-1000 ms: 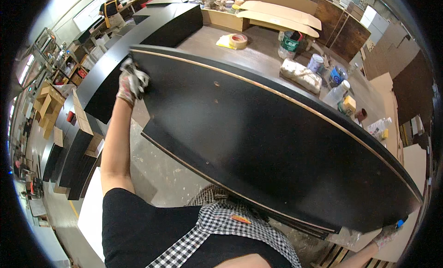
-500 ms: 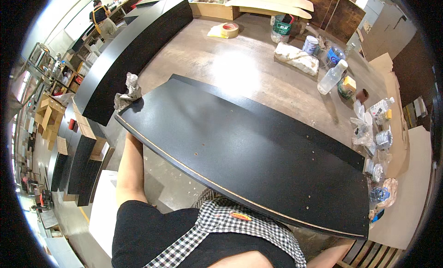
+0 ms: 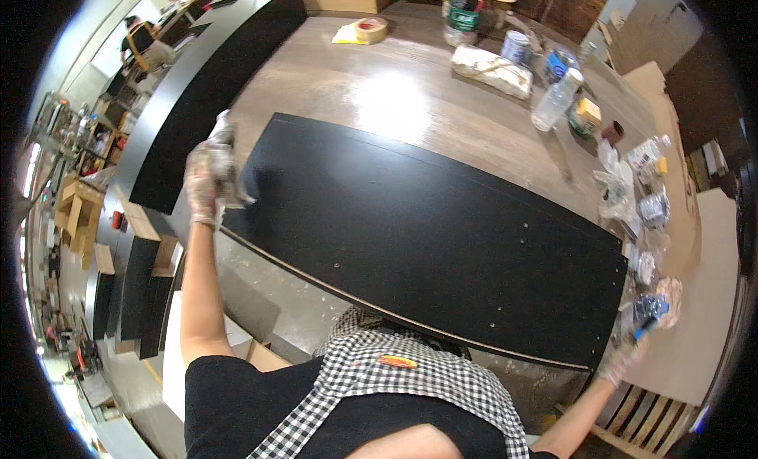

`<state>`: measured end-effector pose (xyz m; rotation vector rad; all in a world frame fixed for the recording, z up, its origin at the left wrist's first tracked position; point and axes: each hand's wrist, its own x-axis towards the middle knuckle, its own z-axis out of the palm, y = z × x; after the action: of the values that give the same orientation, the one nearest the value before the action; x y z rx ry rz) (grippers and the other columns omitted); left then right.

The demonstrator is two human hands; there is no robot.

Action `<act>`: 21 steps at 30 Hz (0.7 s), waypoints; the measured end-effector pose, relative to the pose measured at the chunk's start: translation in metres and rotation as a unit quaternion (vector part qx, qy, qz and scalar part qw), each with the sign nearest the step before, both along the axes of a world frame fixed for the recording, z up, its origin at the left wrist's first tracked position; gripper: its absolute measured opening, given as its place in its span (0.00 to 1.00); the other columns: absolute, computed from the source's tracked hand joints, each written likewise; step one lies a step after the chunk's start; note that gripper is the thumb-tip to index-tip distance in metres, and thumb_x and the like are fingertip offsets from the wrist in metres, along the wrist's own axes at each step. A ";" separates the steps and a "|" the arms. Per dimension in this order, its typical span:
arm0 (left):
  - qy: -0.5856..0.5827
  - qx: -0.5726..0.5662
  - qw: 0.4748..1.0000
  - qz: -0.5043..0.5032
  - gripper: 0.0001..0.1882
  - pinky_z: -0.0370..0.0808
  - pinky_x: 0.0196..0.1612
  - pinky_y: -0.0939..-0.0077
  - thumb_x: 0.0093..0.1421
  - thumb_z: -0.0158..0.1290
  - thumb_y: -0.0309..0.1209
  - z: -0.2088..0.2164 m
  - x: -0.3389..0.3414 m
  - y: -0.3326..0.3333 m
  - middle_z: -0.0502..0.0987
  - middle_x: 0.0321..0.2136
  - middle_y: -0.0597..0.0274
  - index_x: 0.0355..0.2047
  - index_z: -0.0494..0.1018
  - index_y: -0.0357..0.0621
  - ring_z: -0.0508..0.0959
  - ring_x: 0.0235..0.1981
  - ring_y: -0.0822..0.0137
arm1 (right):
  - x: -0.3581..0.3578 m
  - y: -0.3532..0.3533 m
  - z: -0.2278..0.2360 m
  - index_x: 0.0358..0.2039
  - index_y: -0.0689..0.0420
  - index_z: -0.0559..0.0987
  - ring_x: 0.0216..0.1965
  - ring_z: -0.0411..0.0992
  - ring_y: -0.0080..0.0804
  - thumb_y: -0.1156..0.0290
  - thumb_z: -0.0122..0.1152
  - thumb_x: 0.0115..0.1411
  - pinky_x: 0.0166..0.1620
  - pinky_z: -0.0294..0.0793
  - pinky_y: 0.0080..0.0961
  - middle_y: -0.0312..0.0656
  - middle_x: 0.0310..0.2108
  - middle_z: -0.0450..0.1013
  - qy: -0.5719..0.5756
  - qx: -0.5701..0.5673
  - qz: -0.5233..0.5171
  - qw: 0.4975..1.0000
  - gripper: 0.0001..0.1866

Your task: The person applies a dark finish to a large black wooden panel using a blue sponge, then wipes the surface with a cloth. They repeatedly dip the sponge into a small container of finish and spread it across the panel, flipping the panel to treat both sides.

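Observation:
A black board (image 3: pixel 410 238) with small holes and a bare wood-coloured front edge lies across the workbench before me. My left hand (image 3: pixel 203 182), in a stained glove, is closed round a crumpled grey-white rag (image 3: pixel 223 155) just off the board's left end. Beyond the board's right end is my right hand (image 3: pixel 622 361), gloved as well and smeared by motion. A slim blue tool (image 3: pixel 645 326) sticks out of its closed fingers; its exact kind is too blurred to tell.
Curved black panels (image 3: pixel 181 103) are stacked at the left. A tape roll (image 3: pixel 369 29), a green can (image 3: pixel 462 23), a clear bottle (image 3: pixel 557 100) and a white bundle (image 3: pixel 491 72) stand along the workbench (image 3: pixel 316 80). A person (image 3: pixel 140 44) works far left.
The board has been lowered from a raised, tilted hold to lie on the bench. Both hands have let go of it; the left has moved off leftward with the rag, the right outward.

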<state>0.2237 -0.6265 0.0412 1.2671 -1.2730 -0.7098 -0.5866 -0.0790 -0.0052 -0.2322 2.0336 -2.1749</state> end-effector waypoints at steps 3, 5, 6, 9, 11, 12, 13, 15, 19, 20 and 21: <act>-0.679 -0.079 0.730 0.027 0.23 0.70 0.61 0.60 0.63 0.52 0.37 -0.058 -0.137 0.014 0.76 0.54 0.53 0.59 0.73 0.50 0.76 0.54 0.53 | 0.019 -0.045 -0.025 0.61 0.66 0.70 0.52 0.72 0.40 0.59 0.51 0.71 0.56 0.72 0.36 0.50 0.56 0.71 0.231 0.235 -0.033 0.944 0.26; -0.670 -0.008 0.734 -0.113 0.34 0.52 0.71 0.50 0.65 0.47 0.48 -0.062 -0.231 0.043 0.60 0.67 0.46 0.69 0.59 0.49 0.60 0.68 0.49 | 0.025 -0.060 -0.035 0.60 0.68 0.70 0.50 0.74 0.39 0.61 0.54 0.71 0.55 0.73 0.34 0.52 0.54 0.73 0.228 0.207 -0.055 0.950 0.25; -0.627 -0.172 0.742 -0.166 0.36 0.50 0.71 0.48 0.64 0.48 0.50 -0.059 -0.281 0.070 0.59 0.68 0.46 0.69 0.58 0.50 0.60 0.69 0.49 | 0.027 -0.062 -0.038 0.60 0.68 0.70 0.49 0.74 0.39 0.62 0.54 0.71 0.55 0.73 0.34 0.52 0.53 0.73 0.239 0.247 -0.061 0.937 0.25; -0.463 -0.253 0.747 -0.404 0.33 0.57 0.68 0.45 0.60 0.51 0.45 -0.036 -0.395 0.167 0.64 0.65 0.45 0.64 0.64 0.47 0.64 0.67 0.48 | 0.027 -0.060 -0.039 0.60 0.70 0.68 0.51 0.74 0.42 0.61 0.53 0.71 0.56 0.72 0.34 0.56 0.53 0.73 0.235 0.208 -0.066 0.947 0.27; -0.333 -0.262 0.735 -0.529 0.31 0.54 0.69 0.43 0.60 0.51 0.46 -0.026 -0.415 0.228 0.62 0.65 0.41 0.61 0.67 0.46 0.59 0.69 0.45 | 0.025 -0.057 -0.038 0.60 0.72 0.67 0.52 0.74 0.43 0.62 0.52 0.72 0.58 0.72 0.34 0.58 0.55 0.70 0.240 0.204 -0.052 0.948 0.26; -0.356 -0.177 0.664 -0.633 0.32 0.52 0.70 0.44 0.59 0.54 0.45 -0.028 -0.407 0.243 0.61 0.66 0.41 0.61 0.67 0.46 0.57 0.70 0.46 | 0.023 -0.056 -0.037 0.60 0.72 0.67 0.53 0.73 0.43 0.62 0.51 0.72 0.59 0.72 0.34 0.58 0.56 0.70 0.256 0.218 -0.069 0.939 0.26; -0.358 -0.162 0.680 -0.619 0.35 0.51 0.71 0.43 0.57 0.56 0.46 -0.032 -0.390 0.250 0.58 0.68 0.41 0.62 0.66 0.47 0.56 0.71 0.46 | 0.023 -0.056 -0.037 0.60 0.72 0.67 0.54 0.72 0.43 0.62 0.51 0.72 0.59 0.72 0.34 0.58 0.57 0.69 0.270 0.235 -0.068 0.931 0.26; -0.408 -0.195 0.746 -0.489 0.38 0.50 0.72 0.44 0.55 0.58 0.48 -0.045 -0.336 0.231 0.57 0.69 0.43 0.64 0.65 0.49 0.55 0.71 0.46 | 0.024 -0.058 -0.036 0.61 0.71 0.66 0.56 0.71 0.42 0.63 0.51 0.72 0.61 0.70 0.35 0.57 0.58 0.68 0.198 0.166 -0.056 0.964 0.26; -0.587 -0.080 0.779 -0.206 0.36 0.52 0.71 0.50 0.54 0.57 0.41 -0.055 -0.180 0.155 0.64 0.67 0.51 0.64 0.66 0.52 0.60 0.69 0.50 | 0.042 -0.076 -0.029 0.61 0.69 0.68 0.56 0.71 0.42 0.66 0.53 0.71 0.62 0.68 0.36 0.55 0.57 0.71 0.303 0.259 -0.094 0.912 0.24; -0.595 -0.054 0.793 -0.119 0.33 0.59 0.68 0.53 0.54 0.58 0.38 -0.055 -0.140 0.137 0.71 0.61 0.52 0.62 0.69 0.52 0.67 0.65 0.53 | 0.051 -0.084 -0.026 0.61 0.68 0.69 0.57 0.71 0.42 0.66 0.53 0.71 0.63 0.68 0.36 0.54 0.57 0.71 0.316 0.290 -0.088 0.899 0.23; -0.584 -0.051 0.807 -0.076 0.30 0.67 0.63 0.58 0.53 0.59 0.36 -0.054 -0.098 0.111 0.75 0.56 0.54 0.59 0.72 0.53 0.73 0.58 0.53 | 0.062 -0.096 -0.022 0.60 0.68 0.70 0.58 0.70 0.41 0.66 0.53 0.71 0.63 0.67 0.35 0.54 0.57 0.72 0.364 0.302 -0.100 0.875 0.23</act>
<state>0.1257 -0.5159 -0.0132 1.5595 -2.3754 0.1601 -0.5249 -0.1749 -0.0276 -0.8909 3.1433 -1.5178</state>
